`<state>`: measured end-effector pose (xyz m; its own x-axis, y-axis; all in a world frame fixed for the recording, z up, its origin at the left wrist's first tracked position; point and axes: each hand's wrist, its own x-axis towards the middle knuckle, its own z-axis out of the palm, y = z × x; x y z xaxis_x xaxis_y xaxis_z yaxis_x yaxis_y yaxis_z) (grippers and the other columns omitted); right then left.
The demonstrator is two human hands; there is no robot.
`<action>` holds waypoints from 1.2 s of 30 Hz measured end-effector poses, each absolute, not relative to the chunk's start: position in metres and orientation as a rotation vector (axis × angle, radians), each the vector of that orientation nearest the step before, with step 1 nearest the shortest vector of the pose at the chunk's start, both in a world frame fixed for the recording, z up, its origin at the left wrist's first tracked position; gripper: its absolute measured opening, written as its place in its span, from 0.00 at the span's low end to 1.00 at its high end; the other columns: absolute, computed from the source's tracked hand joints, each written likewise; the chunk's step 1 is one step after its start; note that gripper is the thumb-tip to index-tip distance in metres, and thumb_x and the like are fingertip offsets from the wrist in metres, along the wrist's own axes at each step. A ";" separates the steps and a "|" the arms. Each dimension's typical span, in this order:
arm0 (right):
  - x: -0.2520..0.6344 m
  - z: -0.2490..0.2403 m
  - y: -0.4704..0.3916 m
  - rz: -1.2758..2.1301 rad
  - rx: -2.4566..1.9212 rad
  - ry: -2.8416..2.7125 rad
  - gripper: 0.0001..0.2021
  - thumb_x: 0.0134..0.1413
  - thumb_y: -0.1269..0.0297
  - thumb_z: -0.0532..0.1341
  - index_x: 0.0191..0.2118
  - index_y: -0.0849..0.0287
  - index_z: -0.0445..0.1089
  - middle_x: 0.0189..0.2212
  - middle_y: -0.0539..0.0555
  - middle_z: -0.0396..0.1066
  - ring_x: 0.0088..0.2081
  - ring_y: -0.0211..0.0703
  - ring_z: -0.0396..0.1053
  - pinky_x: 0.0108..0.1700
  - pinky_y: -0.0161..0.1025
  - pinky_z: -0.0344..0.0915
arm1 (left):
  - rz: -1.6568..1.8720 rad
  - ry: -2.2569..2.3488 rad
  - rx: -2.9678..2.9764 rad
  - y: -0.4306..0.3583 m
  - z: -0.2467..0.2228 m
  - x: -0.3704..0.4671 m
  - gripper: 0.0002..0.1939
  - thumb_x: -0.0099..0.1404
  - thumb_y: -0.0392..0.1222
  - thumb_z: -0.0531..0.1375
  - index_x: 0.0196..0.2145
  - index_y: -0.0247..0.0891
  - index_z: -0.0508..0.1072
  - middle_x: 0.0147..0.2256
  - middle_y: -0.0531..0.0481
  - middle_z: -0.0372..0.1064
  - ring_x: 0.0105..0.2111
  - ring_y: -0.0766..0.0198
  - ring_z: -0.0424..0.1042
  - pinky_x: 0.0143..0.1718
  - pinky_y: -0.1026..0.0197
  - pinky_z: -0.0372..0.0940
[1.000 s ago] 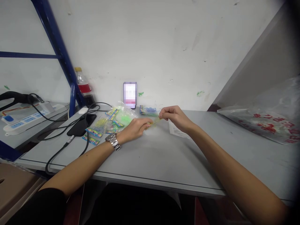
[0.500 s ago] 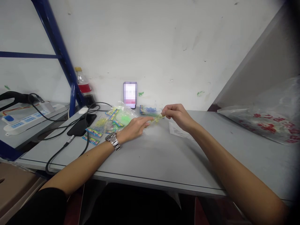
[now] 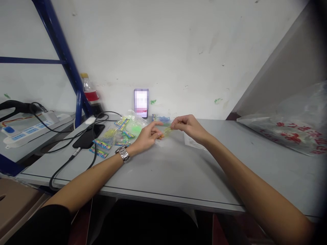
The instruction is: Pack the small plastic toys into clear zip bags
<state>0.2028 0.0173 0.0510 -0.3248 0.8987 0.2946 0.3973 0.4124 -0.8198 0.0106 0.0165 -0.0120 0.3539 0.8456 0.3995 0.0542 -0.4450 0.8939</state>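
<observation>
Above the grey table (image 3: 173,180), my left hand (image 3: 148,136), with a metal watch on its wrist, pinches one end of a thin, translucent yellow piece (image 3: 167,131). My right hand (image 3: 189,127) grips the other end between thumb and fingers. The yellow piece's exact shape is too small to tell. Left of my left hand lie clear plastic packets with colourful strips (image 3: 102,144), holding yellow and bright green pieces (image 3: 136,129). Behind my hands is a packet with blue pieces (image 3: 165,119). A flat clear wrapper (image 3: 192,142) lies beneath my right hand.
A lit phone (image 3: 141,102) leans on the wall. At left are a bottle (image 3: 91,95), a dark phone (image 3: 88,136) with cables, a power strip (image 3: 33,131) and a blue metal frame (image 3: 58,41). A large plastic bag (image 3: 293,132) sits at the right.
My right hand has moved slightly left, closer to my left hand. The left hand's index finger is now raised and arched, and the yellow piece has shifted a little left.
</observation>
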 end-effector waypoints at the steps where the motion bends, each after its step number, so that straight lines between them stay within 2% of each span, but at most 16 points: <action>1: 0.204 0.051 0.018 0.814 -1.109 -1.894 0.07 0.43 0.63 0.63 0.21 0.60 0.71 0.20 0.52 0.65 0.28 0.40 0.59 0.31 0.39 0.53 | 1.180 0.813 1.774 0.016 -0.012 0.010 0.15 0.63 0.34 0.57 0.48 0.36 0.65 0.29 0.50 0.72 0.30 0.66 0.74 0.39 0.59 0.68; 8: 0.208 0.052 0.021 0.739 -1.130 -1.876 0.07 0.42 0.64 0.64 0.19 0.59 0.70 0.18 0.51 0.64 0.26 0.40 0.59 0.29 0.39 0.52 | 1.214 1.002 1.983 0.014 -0.009 0.008 0.14 0.63 0.34 0.56 0.47 0.37 0.66 0.29 0.49 0.76 0.33 0.61 0.76 0.39 0.59 0.67; 14: 0.208 0.054 0.018 0.688 -1.151 -1.862 0.06 0.42 0.65 0.63 0.20 0.60 0.70 0.17 0.51 0.62 0.26 0.39 0.57 0.28 0.39 0.51 | 1.215 1.103 2.283 0.011 -0.005 0.003 0.14 0.65 0.33 0.53 0.48 0.39 0.66 0.33 0.50 0.77 0.34 0.61 0.75 0.42 0.58 0.64; 23: 0.205 0.051 0.017 0.596 -1.136 -2.022 0.07 0.43 0.65 0.60 0.20 0.59 0.68 0.16 0.45 0.48 0.23 0.34 0.46 0.28 0.39 0.46 | 1.166 0.953 2.166 0.008 -0.008 0.011 0.15 0.65 0.33 0.53 0.50 0.38 0.64 0.31 0.50 0.74 0.31 0.64 0.73 0.38 0.61 0.65; 30: 0.201 0.052 0.010 0.385 -1.040 -2.222 0.05 0.44 0.68 0.57 0.21 0.58 0.67 0.22 0.49 0.58 0.26 0.37 0.52 0.31 0.38 0.50 | 1.114 0.807 1.906 0.012 -0.015 0.015 0.18 0.65 0.35 0.54 0.52 0.36 0.61 0.31 0.49 0.72 0.31 0.65 0.73 0.38 0.59 0.67; 36: 0.202 0.051 0.009 0.303 -0.986 -2.297 0.06 0.44 0.70 0.56 0.22 0.58 0.67 0.22 0.49 0.57 0.26 0.38 0.53 0.31 0.39 0.49 | 1.091 0.797 1.928 0.011 -0.013 0.014 0.18 0.64 0.37 0.56 0.52 0.36 0.61 0.30 0.49 0.72 0.31 0.65 0.72 0.39 0.59 0.66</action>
